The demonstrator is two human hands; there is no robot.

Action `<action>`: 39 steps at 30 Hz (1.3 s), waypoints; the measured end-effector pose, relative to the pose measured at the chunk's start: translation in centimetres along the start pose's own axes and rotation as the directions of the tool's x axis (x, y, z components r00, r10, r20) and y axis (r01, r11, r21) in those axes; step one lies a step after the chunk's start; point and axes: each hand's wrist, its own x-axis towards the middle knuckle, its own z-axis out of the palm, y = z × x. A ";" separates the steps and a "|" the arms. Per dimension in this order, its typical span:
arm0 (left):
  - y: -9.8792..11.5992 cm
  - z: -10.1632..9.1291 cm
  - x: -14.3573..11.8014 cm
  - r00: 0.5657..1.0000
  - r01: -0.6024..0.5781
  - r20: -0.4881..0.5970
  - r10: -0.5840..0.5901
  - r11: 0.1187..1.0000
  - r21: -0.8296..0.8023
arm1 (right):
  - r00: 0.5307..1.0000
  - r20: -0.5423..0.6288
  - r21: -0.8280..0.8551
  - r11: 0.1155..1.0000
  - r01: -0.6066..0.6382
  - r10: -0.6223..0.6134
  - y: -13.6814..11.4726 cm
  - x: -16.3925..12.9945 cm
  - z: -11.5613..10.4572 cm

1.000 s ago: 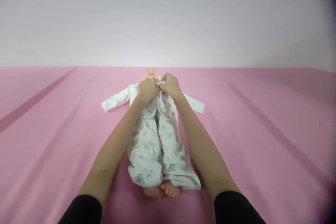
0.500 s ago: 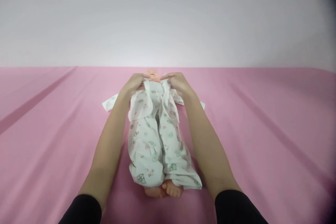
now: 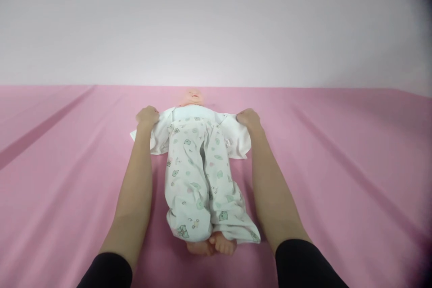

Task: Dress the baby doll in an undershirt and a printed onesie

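Note:
A baby doll (image 3: 193, 96) lies on its back, head away from me, bare feet toward me. White trousers (image 3: 189, 175) printed with small bears and leaves cover its legs. Its white top (image 3: 236, 137) is spread open at the front, showing a plain white layer (image 3: 194, 111) across the chest. My left hand (image 3: 147, 116) is closed on the top's left front edge, and my right hand (image 3: 249, 118) is closed on the right front edge. Both front panels are pulled out sideways with the inside facing up. The sleeves are mostly hidden behind my hands and the panels.
A pink sheet (image 3: 337, 180) with a few long creases covers the surface under the doll. Behind its far edge rises a plain pale wall (image 3: 216, 22). My forearms run along both sides of the doll.
My hands have moved apart from near the doll's neck, left hand to the left and right hand to the right. The top's front panels have been opened outward, uncovering the chest and trouser waist.

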 end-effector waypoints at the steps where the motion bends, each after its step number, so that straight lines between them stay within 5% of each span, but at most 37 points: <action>1: 0.0 0.2 0.0 1.000 0.004 0.012 -0.004 1.000 0.019 | 0.999 0.025 -0.023 0.999 -0.027 0.027 -0.2 0.0 0.1; 8: 0.1 0.2 -0.3 1.000 -0.010 -0.006 0.011 0.995 0.095 | 0.989 0.090 -0.128 0.986 -0.106 0.118 -0.9 -1.1 -0.2; 11: 1.1 -0.9 -1.1 0.984 -0.120 -0.124 0.131 0.988 0.093 | 0.998 -0.018 -0.143 0.988 -0.063 0.061 -1.4 -1.6 -1.5; 15: 4.9 -2.4 -2.9 0.867 -0.439 -0.279 0.414 0.898 -0.032 | 0.940 -0.282 -0.124 0.979 0.164 -0.193 -4.4 -2.9 -3.2; 19: 9.8 -0.8 -5.6 0.763 -0.630 -0.284 0.581 0.766 -0.125 | 0.828 -0.297 -0.019 0.870 0.492 -0.475 -8.9 -5.6 -1.7; 21: 11.3 1.0 -6.7 0.800 -0.582 -0.245 0.548 0.807 -0.097 | 0.779 -0.209 0.007 0.796 0.606 -0.591 -10.4 -6.8 0.2; 24: 11.6 3.4 -7.6 0.853 -0.500 -0.215 0.476 0.863 -0.073 | 0.778 -0.109 -0.001 0.783 0.623 -0.619 -10.8 -7.7 2.6; 27: 10.7 4.5 -7.7 0.846 -0.517 -0.217 0.486 0.848 -0.115 | 0.771 -0.098 0.014 0.774 0.633 -0.629 -9.7 -7.7 3.7; 33: 8.8 5.1 -8.9 0.810 -0.568 -0.247 0.532 0.816 -0.105 | 0.675 -0.156 0.230 0.638 0.735 -0.721 -7.2 -7.9 4.6; 39: 6.6 5.5 -10.3 0.865 -0.498 -0.161 0.475 0.851 -0.166 | 0.730 -0.065 0.340 0.672 0.657 -0.681 -4.5 -9.6 5.3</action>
